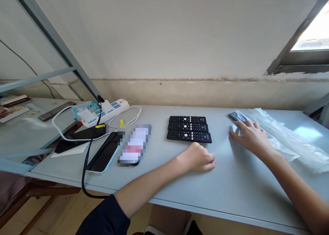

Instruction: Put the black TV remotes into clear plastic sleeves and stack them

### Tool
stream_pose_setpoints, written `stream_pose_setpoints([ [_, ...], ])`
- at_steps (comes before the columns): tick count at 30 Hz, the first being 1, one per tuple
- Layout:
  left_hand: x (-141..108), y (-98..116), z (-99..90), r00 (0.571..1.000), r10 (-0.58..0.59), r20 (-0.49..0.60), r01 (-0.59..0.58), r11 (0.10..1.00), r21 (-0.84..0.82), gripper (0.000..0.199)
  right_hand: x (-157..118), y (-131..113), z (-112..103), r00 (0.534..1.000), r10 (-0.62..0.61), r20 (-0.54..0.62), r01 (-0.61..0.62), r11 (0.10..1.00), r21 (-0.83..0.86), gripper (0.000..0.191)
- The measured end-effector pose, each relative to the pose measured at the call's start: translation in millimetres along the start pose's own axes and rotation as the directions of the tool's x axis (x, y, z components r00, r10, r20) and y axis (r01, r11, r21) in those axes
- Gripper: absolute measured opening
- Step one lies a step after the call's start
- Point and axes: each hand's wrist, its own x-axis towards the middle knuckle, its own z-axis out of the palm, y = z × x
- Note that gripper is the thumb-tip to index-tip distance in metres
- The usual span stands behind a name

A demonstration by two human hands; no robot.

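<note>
your pale desk [231,183], laid from left to right
on its left you have a white power strip [113,108], a dark phone [102,155] and a lit phone [135,145]; near the middle, three black remotes [187,127] side by side; at your right, clear plastic wrapping [289,133].

The remotes [188,127] are black, the table [159,135] grey-blue, the sleeve [105,218] navy
</note>
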Motion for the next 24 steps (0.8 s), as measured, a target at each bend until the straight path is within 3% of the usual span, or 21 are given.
stream_pose_setpoints([
  [5,0.6,-0.5,3.4,1.000,-0.006,-0.003,0.006,1.000,-0.020,0.031,-2.0,-1.6,-1.1,1.000,-0.008,0.026,0.009,0.999,-0.037,0.045],
  [11,0.6,-1.5,5.4,1.000,-0.032,0.001,0.032,0.998,-0.060,0.030,-0.3,7.6,7.9,0.996,-0.079,-0.048,0.078,0.997,-0.029,0.043],
  [15,0.2,-2.2,10.1,0.999,-0.030,-0.035,0.027,0.997,-0.067,0.031,2.1,13.3,11.4,0.993,-0.110,-0.033,0.110,0.994,-0.002,0.043],
  [24,1.0,-10.1,2.2,0.967,-0.030,-0.255,0.029,1.000,-0.008,0.020,-0.3,4.6,2.4,0.997,-0.071,0.021,0.071,0.997,0.003,0.037],
])
